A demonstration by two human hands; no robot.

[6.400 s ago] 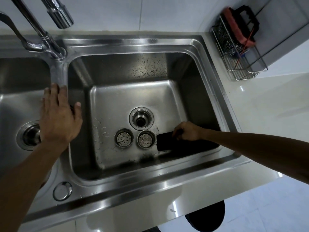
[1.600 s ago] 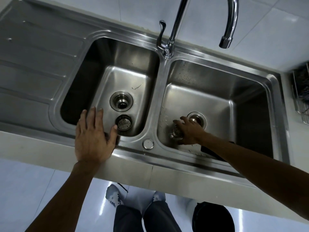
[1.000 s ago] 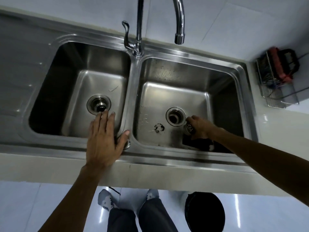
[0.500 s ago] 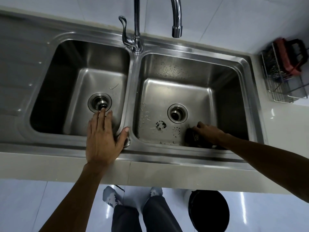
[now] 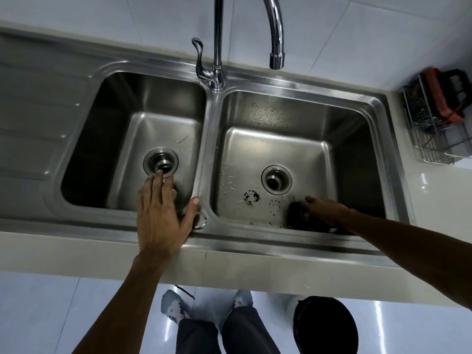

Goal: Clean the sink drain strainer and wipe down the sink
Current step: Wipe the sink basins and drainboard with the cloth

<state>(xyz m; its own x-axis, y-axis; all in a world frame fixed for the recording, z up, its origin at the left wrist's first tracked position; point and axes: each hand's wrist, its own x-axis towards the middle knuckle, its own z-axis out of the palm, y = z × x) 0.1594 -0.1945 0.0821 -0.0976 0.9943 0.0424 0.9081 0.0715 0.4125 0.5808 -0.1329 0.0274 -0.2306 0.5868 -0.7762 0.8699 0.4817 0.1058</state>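
Note:
A stainless double sink (image 5: 281, 242) fills the view. My right hand (image 5: 324, 209) reaches into the right basin's front right corner, palm down on a dark sponge (image 5: 293, 221). A glint of metal under its fingers looks like a drain strainer (image 5: 305, 214), mostly hidden. My left hand (image 5: 161, 215) lies flat and open on the front rim between the basins. Its fingers spread over the left basin and cover most of a second strainer (image 5: 175, 194). Both drain holes (image 5: 276, 179) are uncovered. Two round dirt marks (image 5: 251, 196) sit on the right basin floor.
The faucet spout (image 5: 277, 57) hangs over the right basin's back edge, its lever (image 5: 200, 62) beside it. A wire rack (image 5: 439, 129) with scrubbers stands on the counter at right. A dark bin (image 5: 324, 325) and my feet are on the floor below.
My right hand took a strainer from the basin floor, carried it right and lowered it onto the sponge. A dirt ring shows where it stood. My left hand stays on the rim.

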